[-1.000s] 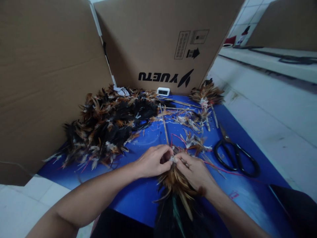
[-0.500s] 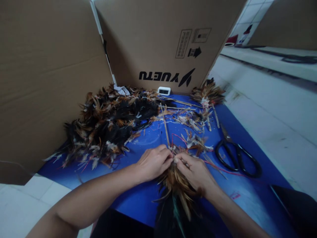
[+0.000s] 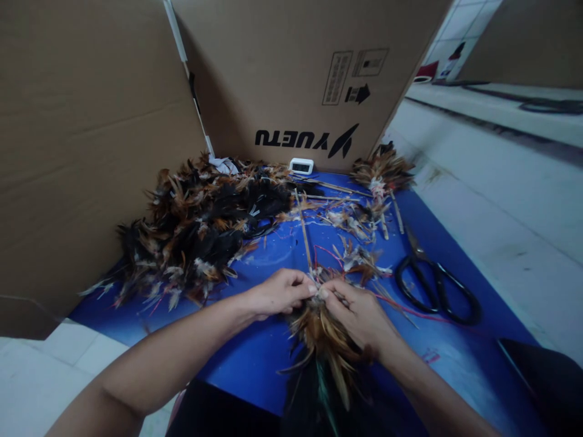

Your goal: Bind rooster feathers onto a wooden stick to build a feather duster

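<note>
A bundle of brown and black feathers (image 3: 325, 334) lies near the front of the blue surface, its long dark plumes toward me. From its far end runs a thin stick (image 3: 303, 233). My left hand (image 3: 285, 292) pinches at the bound top of the bundle, thumb and forefinger together. Close beside it, my right hand (image 3: 357, 309) is closed on the same bound top, fingertips nearly touching the left ones. Pink string (image 3: 410, 312) trails from there to the right. What exactly lies between the left fingertips is too small to make out.
Black-handled scissors (image 3: 437, 291) lie at the right. A large feather pile (image 3: 195, 230) covers the left. Another feather bunch (image 3: 382, 173) and loose scraps (image 3: 357, 221) are farther back. Behind stand a small white digital display (image 3: 301, 166) and cardboard panels (image 3: 282, 73).
My left hand has turned slightly and its fingers have straightened from a tighter curl, still at the bundle's top. My right hand has hardly moved.
</note>
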`<state>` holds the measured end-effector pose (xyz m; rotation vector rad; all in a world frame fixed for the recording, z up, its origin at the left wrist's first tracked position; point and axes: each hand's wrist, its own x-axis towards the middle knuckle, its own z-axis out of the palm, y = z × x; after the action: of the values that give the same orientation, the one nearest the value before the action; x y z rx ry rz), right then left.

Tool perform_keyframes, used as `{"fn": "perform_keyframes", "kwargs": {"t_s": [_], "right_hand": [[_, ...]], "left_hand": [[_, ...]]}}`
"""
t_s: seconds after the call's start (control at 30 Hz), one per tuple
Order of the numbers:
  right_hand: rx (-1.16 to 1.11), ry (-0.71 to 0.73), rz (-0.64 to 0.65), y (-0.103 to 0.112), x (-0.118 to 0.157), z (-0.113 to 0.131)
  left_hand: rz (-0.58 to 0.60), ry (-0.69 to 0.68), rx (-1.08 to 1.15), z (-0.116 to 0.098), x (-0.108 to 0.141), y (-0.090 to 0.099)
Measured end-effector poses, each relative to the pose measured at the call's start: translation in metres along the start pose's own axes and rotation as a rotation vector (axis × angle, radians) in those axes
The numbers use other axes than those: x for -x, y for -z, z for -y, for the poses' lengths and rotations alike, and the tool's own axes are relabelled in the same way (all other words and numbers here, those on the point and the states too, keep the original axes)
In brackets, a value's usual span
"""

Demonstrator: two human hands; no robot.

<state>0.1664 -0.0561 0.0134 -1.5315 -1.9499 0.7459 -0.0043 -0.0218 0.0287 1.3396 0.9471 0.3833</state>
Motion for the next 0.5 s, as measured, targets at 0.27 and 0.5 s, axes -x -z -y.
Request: {"fn": "perform_keyframes", "kwargs": {"t_s": [0.27,0.5], "right_hand": [[-0.062,-0.026,0.019,0.0004,0.0006,-0.0011],[-0.087,-0.044,0.024,0.0002,0.0002,-0.0022]], "left_hand": [[-0.150,-0.292,-0.404,0.0007,-0.0049,0.0033],[-0.114,-0.291,-0.437,0.0007,-0.0038,0.0064]]}}
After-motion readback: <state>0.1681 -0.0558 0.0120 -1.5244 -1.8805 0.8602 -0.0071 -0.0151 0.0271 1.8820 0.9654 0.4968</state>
